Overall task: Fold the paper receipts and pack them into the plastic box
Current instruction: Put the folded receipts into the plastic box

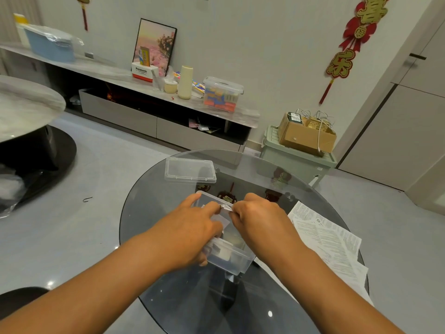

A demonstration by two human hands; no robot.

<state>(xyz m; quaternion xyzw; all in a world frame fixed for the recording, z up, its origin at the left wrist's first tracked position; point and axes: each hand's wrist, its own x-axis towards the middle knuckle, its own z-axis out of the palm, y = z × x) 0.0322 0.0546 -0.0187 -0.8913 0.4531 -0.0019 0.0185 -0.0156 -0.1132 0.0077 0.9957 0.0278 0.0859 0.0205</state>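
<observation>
A clear plastic box (237,260) sits open on the round glass table (168,213), with folded white paper visible inside it. Both hands hover over the box. My left hand (190,227) and my right hand (258,218) pinch a small folded receipt (226,207) between their fingertips, above the box's far end. The left hand's lower fingers also touch the box's left wall. The box's clear lid (190,170) lies apart at the table's far side. Unfolded printed receipts (330,244) lie flat on the table to the right.
Beyond the table stands a low grey sideboard (144,78) with a lidded container, a cup and a framed picture. A green storage bin (296,160) carrying a cardboard box stands on the floor at the right. A marble-topped round table (26,104) stands at the left.
</observation>
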